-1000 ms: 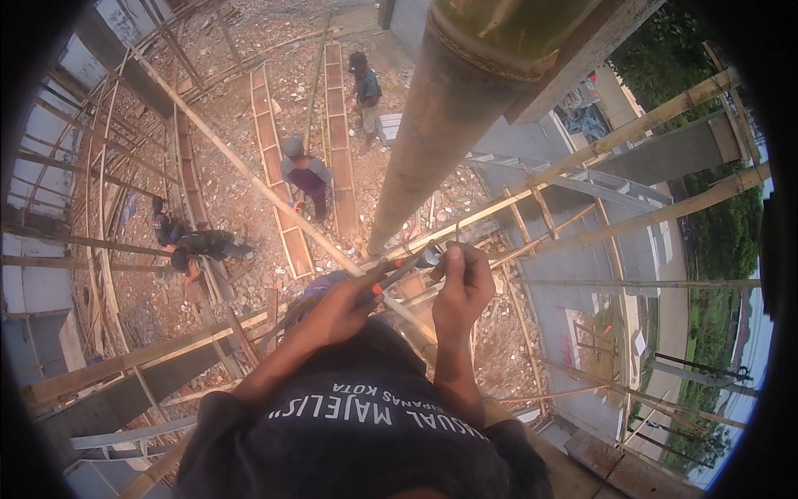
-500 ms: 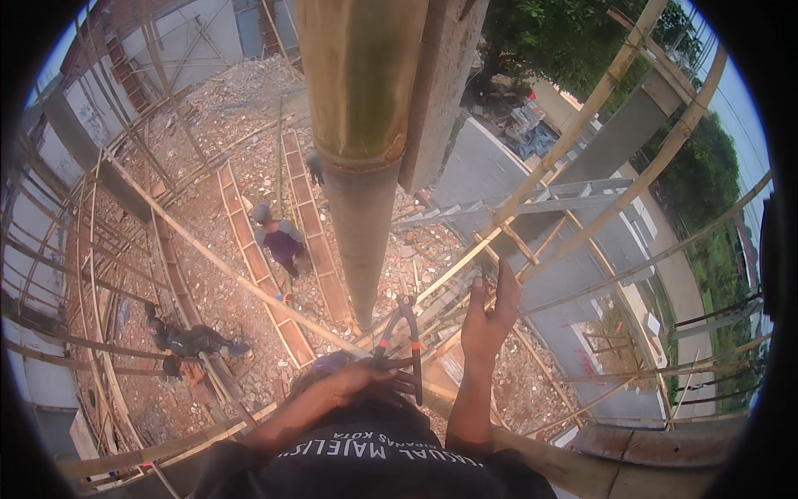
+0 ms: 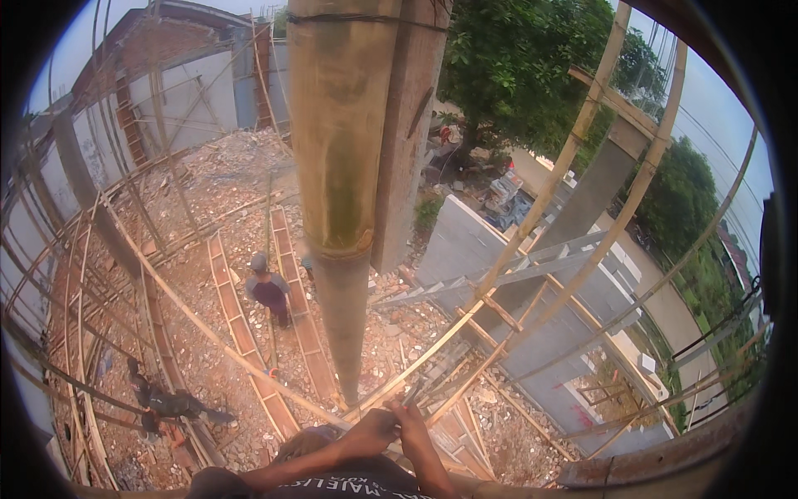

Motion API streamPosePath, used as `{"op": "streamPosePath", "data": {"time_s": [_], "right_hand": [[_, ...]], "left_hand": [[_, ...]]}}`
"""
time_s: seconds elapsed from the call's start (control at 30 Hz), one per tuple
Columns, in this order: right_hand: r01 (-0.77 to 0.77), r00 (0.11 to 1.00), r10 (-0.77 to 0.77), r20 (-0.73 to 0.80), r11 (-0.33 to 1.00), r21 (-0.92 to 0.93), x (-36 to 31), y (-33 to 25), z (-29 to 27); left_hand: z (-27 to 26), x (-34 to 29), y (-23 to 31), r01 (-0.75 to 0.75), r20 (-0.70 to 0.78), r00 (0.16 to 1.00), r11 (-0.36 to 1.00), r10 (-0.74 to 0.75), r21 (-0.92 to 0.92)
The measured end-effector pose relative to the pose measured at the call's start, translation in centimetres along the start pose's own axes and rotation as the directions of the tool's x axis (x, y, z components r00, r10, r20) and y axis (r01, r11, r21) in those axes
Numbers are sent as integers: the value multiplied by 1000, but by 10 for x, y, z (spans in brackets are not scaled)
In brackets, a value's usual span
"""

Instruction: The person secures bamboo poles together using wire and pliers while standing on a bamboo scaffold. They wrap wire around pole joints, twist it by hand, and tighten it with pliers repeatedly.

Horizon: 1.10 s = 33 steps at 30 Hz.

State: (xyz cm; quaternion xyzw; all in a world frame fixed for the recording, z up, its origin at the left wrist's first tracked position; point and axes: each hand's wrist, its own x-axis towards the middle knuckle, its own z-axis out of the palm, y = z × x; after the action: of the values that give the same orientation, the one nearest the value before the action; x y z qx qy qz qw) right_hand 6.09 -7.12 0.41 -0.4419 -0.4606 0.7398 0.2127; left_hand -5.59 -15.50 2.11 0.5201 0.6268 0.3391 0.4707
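My two hands meet low in front of my chest, below the foot of a thick bamboo pole point(image 3: 341, 183). My left hand point(image 3: 374, 429) is closed, its knuckles up, touching the other hand; what lies inside it is hidden. Closed fingers also show on my right hand point(image 3: 411, 426), pressed beside the left. The grey jaws of a pair of pincers point(image 3: 415, 389) stick up just past the right fingers, small and blurred; the handles are covered. Dark wire point(image 3: 357, 17) is bound round the pole high up, against a rough grey-brown post point(image 3: 403, 166).
Far below, a person in a cap point(image 3: 268, 291) stands between long wooden forms point(image 3: 237, 308) on rubble ground. Another person in dark clothes point(image 3: 170, 403) bends at the lower left. Bamboo scaffold poles point(image 3: 573, 141) cross at right, beside a grey block wall point(image 3: 465, 249).
My raised, spread right hand has come down and in to meet the left and closed. The pincers, earlier in my left hand, are now mostly covered. The view has tilted up.
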Motion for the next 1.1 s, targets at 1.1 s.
{"op": "streamPosePath", "data": {"time_s": [1.1], "right_hand": [[448,714,-489,-501,869,-209,23,-85,-59]], "left_hand": [[-5,-14,-59,129,53,991,990,-126,-55]]}}
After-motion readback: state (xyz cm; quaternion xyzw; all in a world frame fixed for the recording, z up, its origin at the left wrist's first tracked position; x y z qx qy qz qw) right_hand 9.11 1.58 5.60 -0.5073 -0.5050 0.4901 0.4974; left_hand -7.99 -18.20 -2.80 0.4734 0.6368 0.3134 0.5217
